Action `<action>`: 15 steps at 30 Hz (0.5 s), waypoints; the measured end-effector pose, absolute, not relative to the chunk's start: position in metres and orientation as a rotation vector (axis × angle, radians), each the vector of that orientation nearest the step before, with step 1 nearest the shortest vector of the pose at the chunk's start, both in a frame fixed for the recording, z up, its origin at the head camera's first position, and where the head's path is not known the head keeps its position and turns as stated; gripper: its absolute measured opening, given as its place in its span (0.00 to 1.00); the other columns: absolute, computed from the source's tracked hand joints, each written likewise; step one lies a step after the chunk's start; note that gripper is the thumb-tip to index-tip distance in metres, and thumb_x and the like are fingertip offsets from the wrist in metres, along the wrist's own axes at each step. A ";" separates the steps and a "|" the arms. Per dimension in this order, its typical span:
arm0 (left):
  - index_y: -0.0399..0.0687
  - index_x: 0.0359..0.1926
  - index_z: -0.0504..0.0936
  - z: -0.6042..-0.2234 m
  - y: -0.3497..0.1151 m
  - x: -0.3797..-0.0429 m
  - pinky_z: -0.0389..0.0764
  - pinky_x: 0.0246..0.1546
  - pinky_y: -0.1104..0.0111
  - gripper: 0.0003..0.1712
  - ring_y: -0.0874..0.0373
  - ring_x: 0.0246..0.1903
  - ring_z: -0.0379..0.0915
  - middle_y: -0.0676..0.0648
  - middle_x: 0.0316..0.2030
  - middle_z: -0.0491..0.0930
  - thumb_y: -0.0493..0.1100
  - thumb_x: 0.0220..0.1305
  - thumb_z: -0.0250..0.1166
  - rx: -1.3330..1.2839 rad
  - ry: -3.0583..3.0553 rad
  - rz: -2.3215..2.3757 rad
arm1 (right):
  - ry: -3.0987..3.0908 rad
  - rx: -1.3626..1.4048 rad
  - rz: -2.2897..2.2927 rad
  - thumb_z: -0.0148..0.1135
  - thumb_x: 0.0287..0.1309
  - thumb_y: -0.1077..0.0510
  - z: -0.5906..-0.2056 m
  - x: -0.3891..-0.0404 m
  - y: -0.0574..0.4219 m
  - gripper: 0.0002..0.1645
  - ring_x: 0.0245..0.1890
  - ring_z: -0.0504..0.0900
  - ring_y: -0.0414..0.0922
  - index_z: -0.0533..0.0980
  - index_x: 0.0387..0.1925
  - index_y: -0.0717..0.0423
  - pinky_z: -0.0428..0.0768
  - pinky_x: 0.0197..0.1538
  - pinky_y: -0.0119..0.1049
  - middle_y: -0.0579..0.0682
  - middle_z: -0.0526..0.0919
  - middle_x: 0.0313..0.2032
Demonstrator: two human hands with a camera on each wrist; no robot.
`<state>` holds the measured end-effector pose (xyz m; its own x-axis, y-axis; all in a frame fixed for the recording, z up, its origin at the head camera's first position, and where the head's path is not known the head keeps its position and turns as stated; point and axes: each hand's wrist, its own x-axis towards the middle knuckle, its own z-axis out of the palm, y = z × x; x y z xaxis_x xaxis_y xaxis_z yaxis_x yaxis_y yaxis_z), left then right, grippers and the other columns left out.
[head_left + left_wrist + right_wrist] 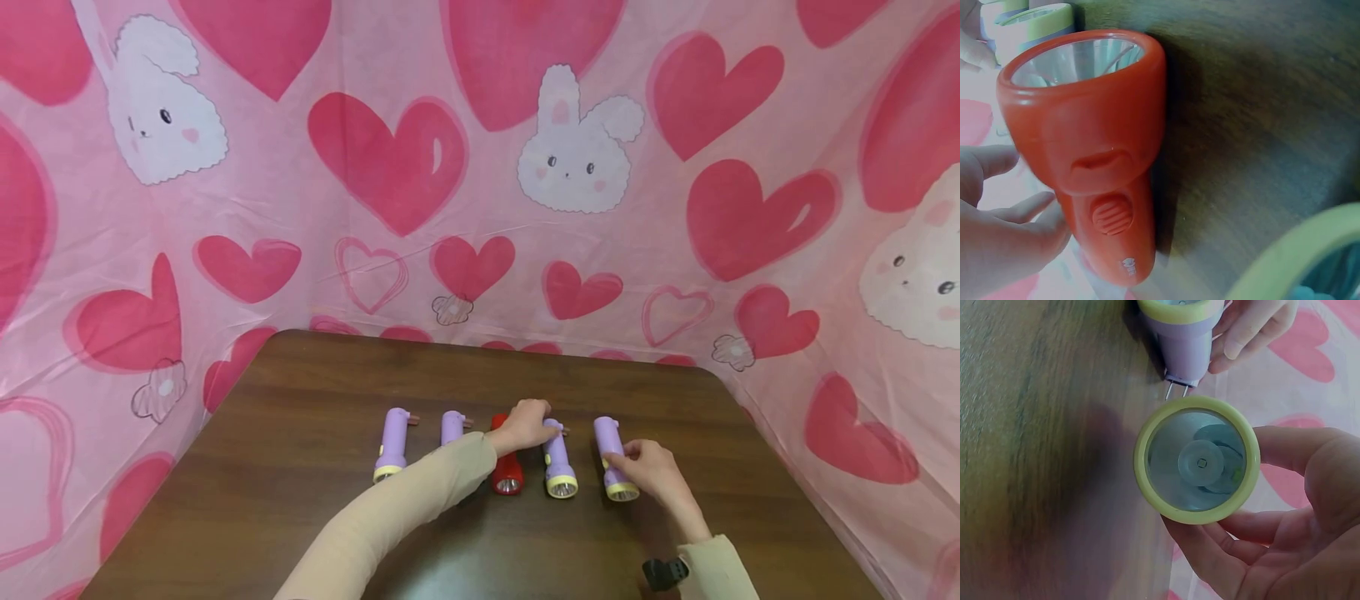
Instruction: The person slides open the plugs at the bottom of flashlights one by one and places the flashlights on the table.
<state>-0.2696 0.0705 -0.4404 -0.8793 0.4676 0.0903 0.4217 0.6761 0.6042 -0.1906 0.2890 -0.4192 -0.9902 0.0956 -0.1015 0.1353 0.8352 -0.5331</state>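
Observation:
Five flashlights lie in a row on a brown wooden table, most of them lilac with yellow rims. My left hand (pixel 527 423) reaches over the red flashlight (pixel 507 472) and holds the tail end of a lilac flashlight (pixel 557 460); metal prongs stick out sideways from that end in the right wrist view. My right hand (pixel 654 468) grips the rightmost lilac flashlight (pixel 610 439) near its head, thumb and fingers on either side. Its round lens (pixel 1200 464) faces the right wrist camera. In the left wrist view, the red flashlight partly hides the left fingers (pixel 1029 209).
Two more lilac flashlights stand to the left, the outer one (pixel 393 442) and the inner one (pixel 452 427), which the left sleeve (pixel 405 508) partly covers. A pink cloth with hearts and rabbits (pixel 480 208) hangs around the table (pixel 300 433).

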 end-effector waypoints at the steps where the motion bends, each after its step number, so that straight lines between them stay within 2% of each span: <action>1: 0.33 0.50 0.82 -0.439 0.070 -0.269 0.83 0.43 0.64 0.21 0.48 0.43 0.82 0.39 0.46 0.86 0.44 0.63 0.67 0.750 2.812 0.993 | 2.945 0.185 -0.870 0.66 0.59 0.47 -0.419 -0.191 0.289 0.30 0.32 0.78 0.47 0.77 0.44 0.73 0.78 0.32 0.36 0.60 0.84 0.35; 3: 0.31 0.52 0.81 -0.436 0.068 -0.268 0.83 0.49 0.61 0.22 0.45 0.48 0.82 0.37 0.48 0.85 0.44 0.63 0.66 0.757 2.817 1.014 | 2.955 0.180 -0.885 0.66 0.58 0.47 -0.418 -0.190 0.287 0.29 0.32 0.79 0.47 0.78 0.44 0.73 0.78 0.33 0.36 0.61 0.84 0.35; 6: 0.31 0.52 0.81 -0.433 0.065 -0.268 0.81 0.53 0.59 0.22 0.44 0.51 0.81 0.36 0.49 0.85 0.43 0.63 0.66 0.769 2.831 1.047 | 2.974 0.168 -0.901 0.66 0.58 0.48 -0.416 -0.190 0.285 0.29 0.32 0.80 0.47 0.78 0.44 0.73 0.79 0.33 0.36 0.61 0.84 0.36; 15: 0.33 0.51 0.82 -0.428 0.056 -0.266 0.81 0.51 0.60 0.19 0.46 0.49 0.81 0.39 0.46 0.86 0.43 0.63 0.66 0.812 2.853 1.118 | 3.012 0.147 -0.956 0.67 0.58 0.50 -0.412 -0.187 0.278 0.27 0.32 0.82 0.47 0.77 0.45 0.73 0.83 0.35 0.41 0.64 0.85 0.37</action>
<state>-0.2664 0.0561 -0.4280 -0.8683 0.4511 0.2063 0.4712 0.6202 0.6272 -0.1869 0.2778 -0.4117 -0.9954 0.0952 -0.0073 0.0820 0.8130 -0.5765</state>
